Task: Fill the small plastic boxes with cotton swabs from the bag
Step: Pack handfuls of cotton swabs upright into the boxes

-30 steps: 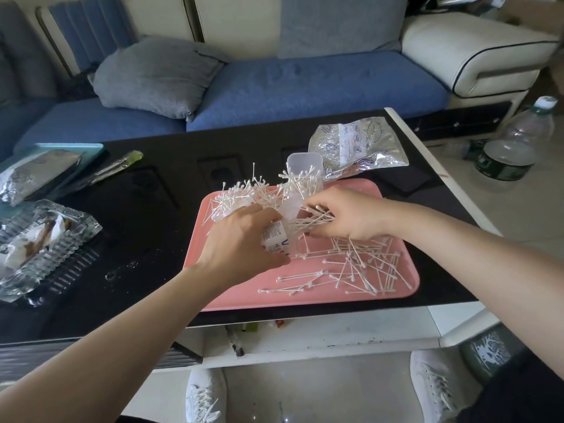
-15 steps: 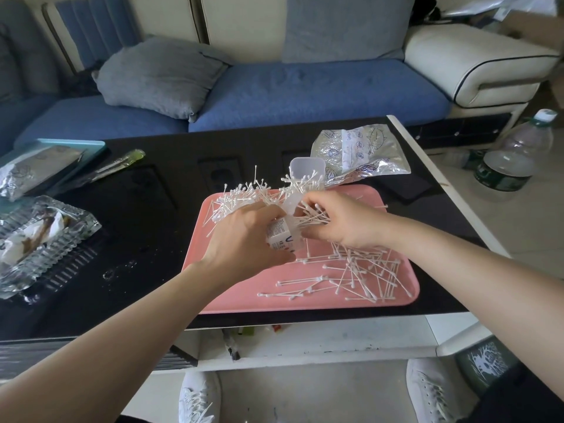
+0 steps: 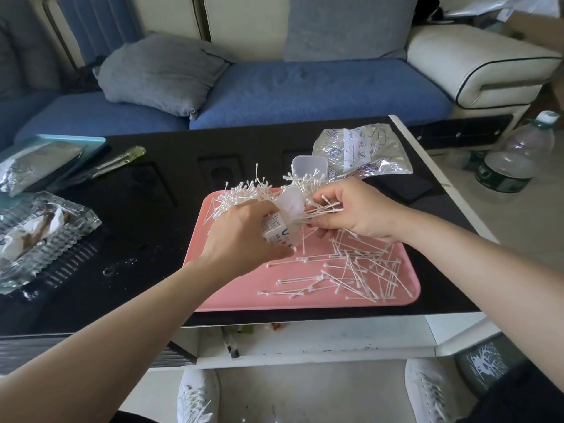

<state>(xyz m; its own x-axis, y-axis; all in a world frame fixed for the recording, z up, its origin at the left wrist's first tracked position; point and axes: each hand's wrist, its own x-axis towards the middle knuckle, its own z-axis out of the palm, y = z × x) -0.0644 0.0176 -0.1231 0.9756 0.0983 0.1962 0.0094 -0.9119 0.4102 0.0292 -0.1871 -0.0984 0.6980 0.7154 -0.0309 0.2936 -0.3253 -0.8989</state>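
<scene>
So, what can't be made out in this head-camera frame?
Head view:
- The box: the left hand wraps round it, so how full it is stays hidden; its label print is too small to read.
- The swabs pinched by the right hand: too thin and bunched to count.
- The bag: crinkled, glary plastic hides whether anything remains inside.
- A shoe: cut off by the bottom edge.

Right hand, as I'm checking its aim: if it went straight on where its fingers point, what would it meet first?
Probably the small plastic box that the left hand grips: the right hand pinches a bundle of cotton swabs pointing left at it. Depth is unclear.
</scene>
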